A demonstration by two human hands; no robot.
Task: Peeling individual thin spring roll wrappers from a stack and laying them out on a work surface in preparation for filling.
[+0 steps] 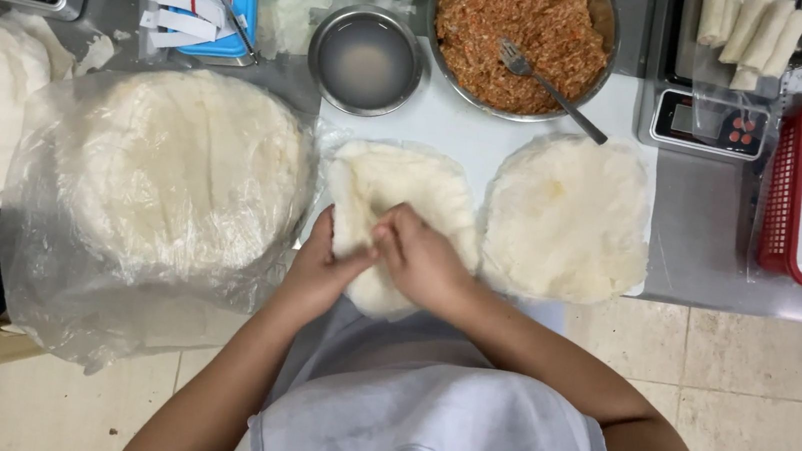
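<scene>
Far left of the fingers, a round stack of pale wrappers (pixel 181 165) sits in crinkled clear plastic. The left hand (pixel 320 272) pinches the near edge of a thin, soft white wrapper (pixel 405 191) that spreads away beyond the fingertips; the right hand (pixel 417 258) curls its fingers together onto the same fold. Further right lies another rough-edged wrapper pile (pixel 568 219); beyond the fingers, a steel bowl of orange-brown filling (pixel 519 27) with a fork (pixel 548 86).

i see my left hand (pixel 320 272) and right hand (pixel 417 258) pinching one white wrapper (pixel 401 185) together on the bench (pixel 462 132); at twelve o'clock sits a filling bowl (pixel 522 33) with fork (pixel 548 86).
</scene>
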